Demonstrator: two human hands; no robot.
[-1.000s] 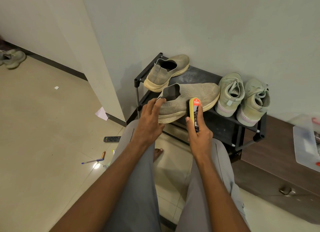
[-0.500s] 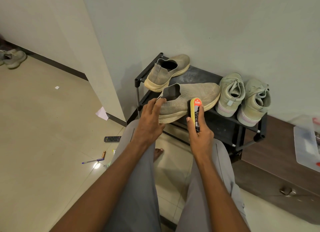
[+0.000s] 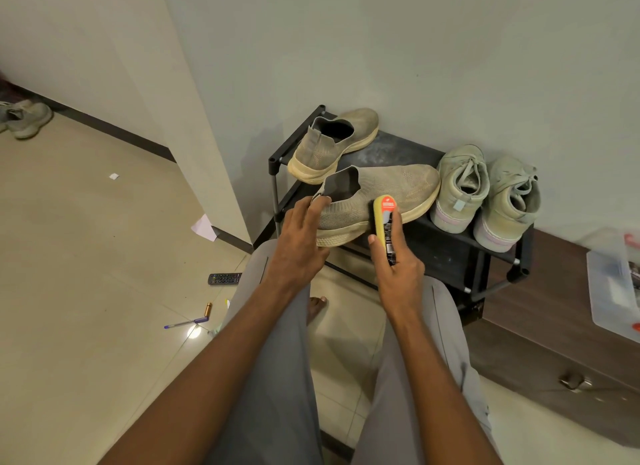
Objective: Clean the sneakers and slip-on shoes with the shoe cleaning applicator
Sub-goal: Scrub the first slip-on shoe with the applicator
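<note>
A beige knit slip-on shoe (image 3: 388, 194) lies on its side at the front of the black shoe rack (image 3: 446, 253). My left hand (image 3: 299, 242) grips its heel end. My right hand (image 3: 398, 274) holds the yellow and black shoe cleaning applicator (image 3: 385, 223), with its sponge edge pressed against the shoe's side. The second slip-on shoe (image 3: 332, 145) stands behind it on the rack. Two pale green lace-up sneakers (image 3: 485, 194) stand side by side on the rack's right part.
A dark wooden cabinet (image 3: 554, 329) with a clear plastic box (image 3: 613, 291) stands to the right. On the tiled floor to the left lie a remote control (image 3: 224, 278), a pen (image 3: 185, 323), a battery (image 3: 207, 308) and paper scraps. Another shoe (image 3: 27, 119) sits far left.
My right hand has slid the applicator slightly to the right along the slip-on shoe's side. My left hand keeps its hold on the heel.
</note>
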